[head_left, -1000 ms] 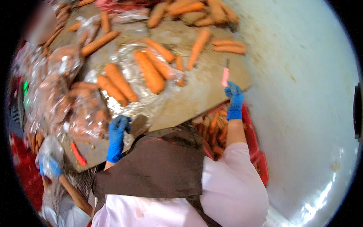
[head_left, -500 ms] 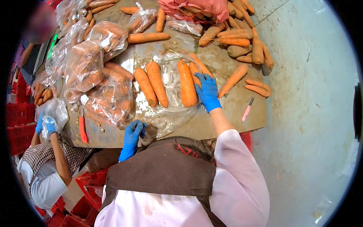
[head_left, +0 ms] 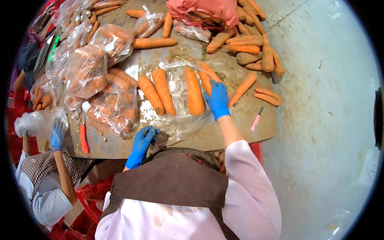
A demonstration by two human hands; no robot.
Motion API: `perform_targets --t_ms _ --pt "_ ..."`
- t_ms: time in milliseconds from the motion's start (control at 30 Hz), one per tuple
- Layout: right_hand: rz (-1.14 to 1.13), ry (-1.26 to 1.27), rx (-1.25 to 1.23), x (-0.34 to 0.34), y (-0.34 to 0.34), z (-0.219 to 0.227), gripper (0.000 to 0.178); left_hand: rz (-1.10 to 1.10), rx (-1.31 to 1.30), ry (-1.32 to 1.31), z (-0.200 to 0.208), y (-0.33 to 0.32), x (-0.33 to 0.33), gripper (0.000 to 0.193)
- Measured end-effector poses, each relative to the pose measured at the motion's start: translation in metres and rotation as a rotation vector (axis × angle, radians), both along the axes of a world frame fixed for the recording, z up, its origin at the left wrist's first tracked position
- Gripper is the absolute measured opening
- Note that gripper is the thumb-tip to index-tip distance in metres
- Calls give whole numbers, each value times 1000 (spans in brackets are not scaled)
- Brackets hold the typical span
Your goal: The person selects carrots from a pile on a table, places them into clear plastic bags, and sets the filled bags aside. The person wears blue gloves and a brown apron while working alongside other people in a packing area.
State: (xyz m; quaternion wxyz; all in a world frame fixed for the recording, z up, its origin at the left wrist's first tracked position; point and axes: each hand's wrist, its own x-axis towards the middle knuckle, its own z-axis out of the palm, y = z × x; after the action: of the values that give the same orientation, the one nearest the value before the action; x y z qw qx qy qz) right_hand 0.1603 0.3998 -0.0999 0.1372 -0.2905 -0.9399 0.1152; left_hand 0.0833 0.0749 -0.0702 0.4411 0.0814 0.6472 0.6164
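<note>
My right hand point(head_left: 218, 100), in a blue glove, closes over the lower end of a carrot point(head_left: 206, 76) lying on a clear plastic bag point(head_left: 176, 90) spread on the worn wooden table point(head_left: 240, 128). Three more large carrots point(head_left: 162, 90) lie side by side on the same bag, left of that hand. At the near table edge my left hand point(head_left: 142, 144), also gloved in blue, grips the bag's near edge. A brown apron covers my front.
A pink-handled knife point(head_left: 256, 120) lies right of my right hand. Loose carrots point(head_left: 256, 56) and a pink sack point(head_left: 208, 10) sit at the far right; filled bags of carrots point(head_left: 100, 80) pile left. A red-handled knife point(head_left: 84, 138) lies there. A co-worker's gloved hand point(head_left: 58, 134) holds a bag point(head_left: 34, 122).
My right hand left the pink knife on the table at the right and moved left onto the carrots on the bag. My left hand stayed at the bag's near edge.
</note>
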Motion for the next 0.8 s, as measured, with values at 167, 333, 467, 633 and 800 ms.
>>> perform_targets --t_ms 167,333,467,633,800 --pt "-45 -281 -15 -24 17 -15 35 -47 52 -2 5 16 -3 23" --pt "65 235 -944 5 10 3 56 -85 52 28 7 5 -6 23" --pt "82 651 -1399 11 -17 42 57 -19 32 3 -7 -14 -1 23" --pt "155 1167 -1998 11 -47 62 59 -80 -5 -14 7 -7 -4 24" --pt "89 1217 -2303 2 -72 83 56 -80 91 -5 27 18 -5 26"
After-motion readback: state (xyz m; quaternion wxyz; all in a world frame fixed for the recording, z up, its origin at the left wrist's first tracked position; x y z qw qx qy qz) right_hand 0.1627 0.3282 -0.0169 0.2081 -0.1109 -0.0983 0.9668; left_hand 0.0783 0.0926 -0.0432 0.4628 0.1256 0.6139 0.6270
